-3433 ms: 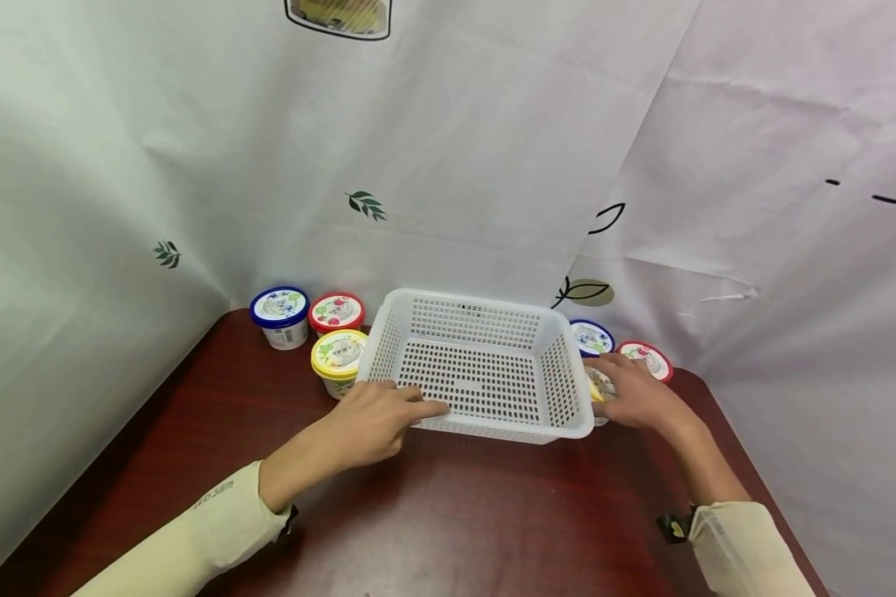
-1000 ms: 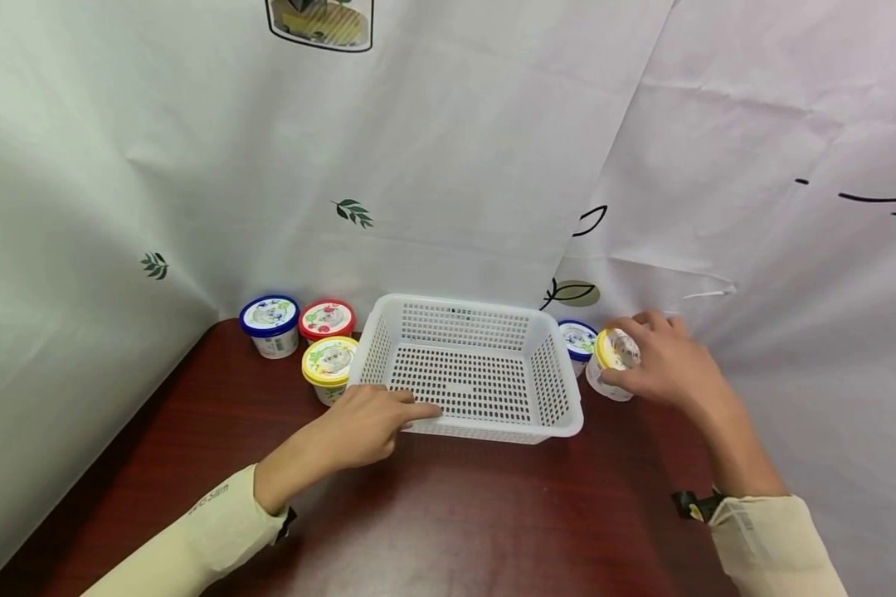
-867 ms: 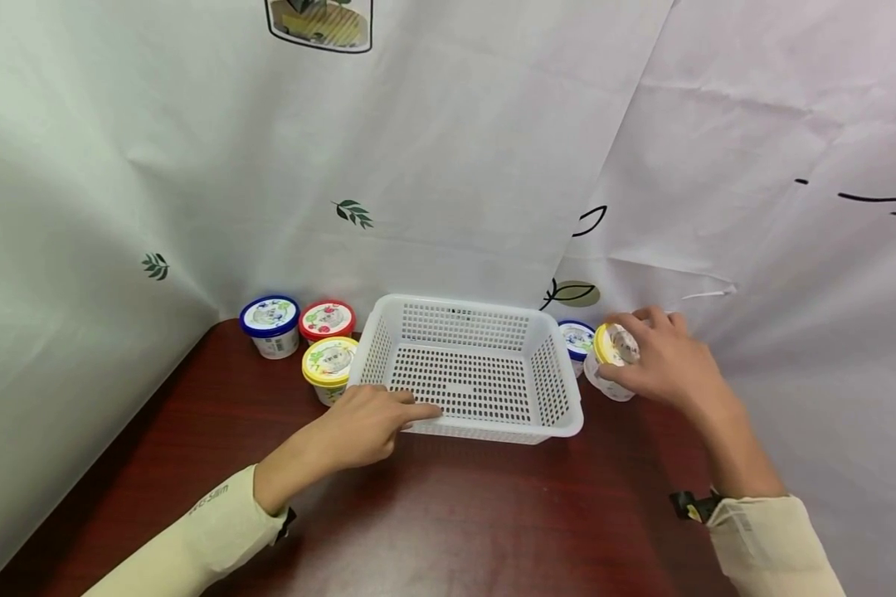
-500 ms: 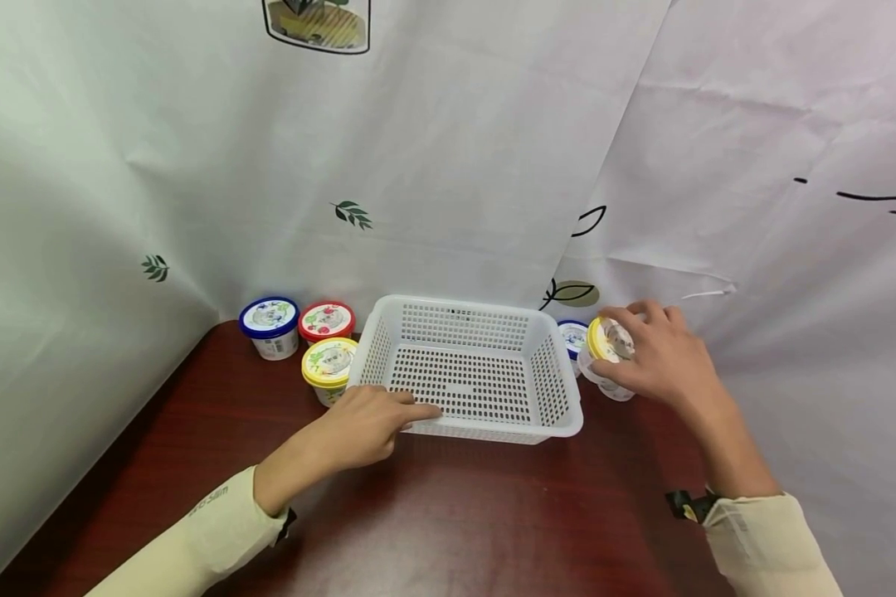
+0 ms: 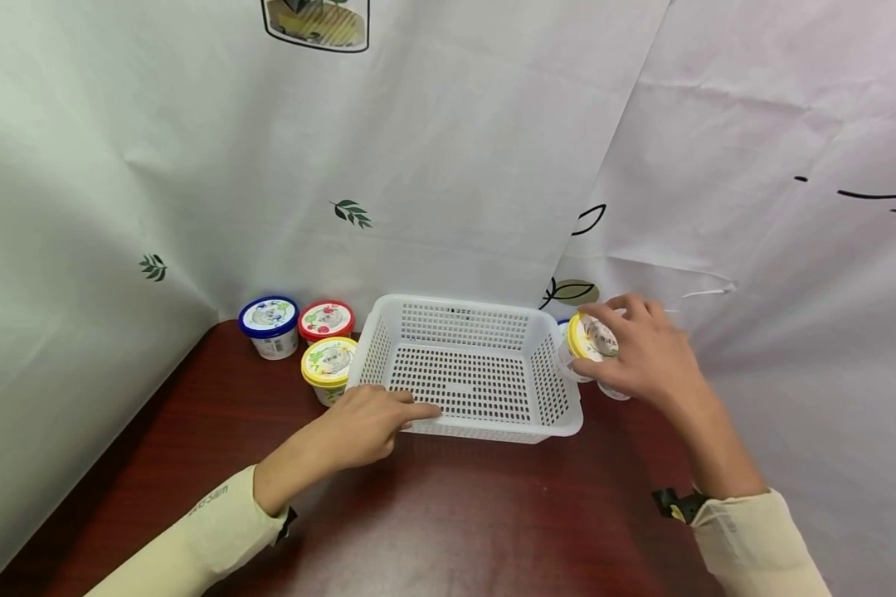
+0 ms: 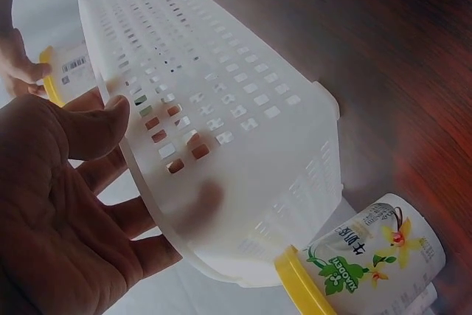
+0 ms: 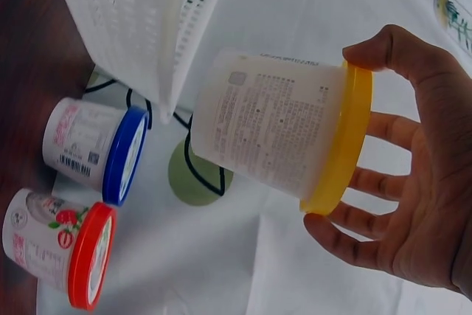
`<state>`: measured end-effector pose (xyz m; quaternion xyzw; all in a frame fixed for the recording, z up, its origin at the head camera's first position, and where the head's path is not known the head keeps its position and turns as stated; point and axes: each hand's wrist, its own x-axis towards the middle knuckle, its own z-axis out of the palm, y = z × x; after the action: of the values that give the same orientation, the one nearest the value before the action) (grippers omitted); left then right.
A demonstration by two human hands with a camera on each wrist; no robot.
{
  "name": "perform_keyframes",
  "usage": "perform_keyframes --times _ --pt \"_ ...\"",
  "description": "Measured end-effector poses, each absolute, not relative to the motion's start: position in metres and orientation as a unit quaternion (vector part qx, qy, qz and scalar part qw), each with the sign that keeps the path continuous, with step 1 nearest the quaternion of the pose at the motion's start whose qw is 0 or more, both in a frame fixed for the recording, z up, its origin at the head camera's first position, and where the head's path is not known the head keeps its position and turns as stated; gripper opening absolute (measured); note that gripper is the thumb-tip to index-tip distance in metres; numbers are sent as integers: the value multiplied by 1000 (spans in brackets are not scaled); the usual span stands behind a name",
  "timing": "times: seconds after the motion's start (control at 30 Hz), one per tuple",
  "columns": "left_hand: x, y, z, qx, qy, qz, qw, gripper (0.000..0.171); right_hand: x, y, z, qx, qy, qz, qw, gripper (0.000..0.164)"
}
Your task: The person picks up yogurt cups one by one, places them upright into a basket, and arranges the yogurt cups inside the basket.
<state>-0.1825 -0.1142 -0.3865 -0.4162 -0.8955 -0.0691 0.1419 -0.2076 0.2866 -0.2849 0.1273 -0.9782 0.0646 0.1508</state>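
My left hand (image 5: 366,423) grips the near left rim of a white perforated plastic basket (image 5: 485,429); in the left wrist view the thumb is outside the wall and the fingers show through the holes from inside. My right hand (image 5: 650,356) holds a white tub with a yellow lid (image 5: 586,338) by the lid, raised beside the basket's right end. In the right wrist view the tub (image 7: 265,123) lies sideways to the camera, thumb and fingers around its yellow lid. A blue-lidded tub (image 7: 92,149) and a red-lidded tub (image 7: 59,245) stand on the table below it.
Left of the basket are a blue-lidded tub (image 5: 270,327), a red-lidded tub (image 5: 327,319) and a second yellow-lidded tub (image 5: 328,365), close to the basket wall. A dark red wooden table (image 5: 463,514) lies underneath. White printed sheeting (image 5: 455,166) hangs around the back and sides.
My right hand has lifted the yellow-lidded tub from the table and moved it up and left, to the basket's right end. My left hand has stayed on the rim.
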Motion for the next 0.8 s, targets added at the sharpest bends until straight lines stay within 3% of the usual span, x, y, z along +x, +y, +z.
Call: perform_keyframes --times 0.4,0.8 --pt "-181 -113 -386 -407 -899 -75 145 54 -205 272 -294 141 -977 90 132 74" --pt "-180 -111 -384 -388 -911 -78 115 58 -207 257 -305 175 -972 78 137 74"
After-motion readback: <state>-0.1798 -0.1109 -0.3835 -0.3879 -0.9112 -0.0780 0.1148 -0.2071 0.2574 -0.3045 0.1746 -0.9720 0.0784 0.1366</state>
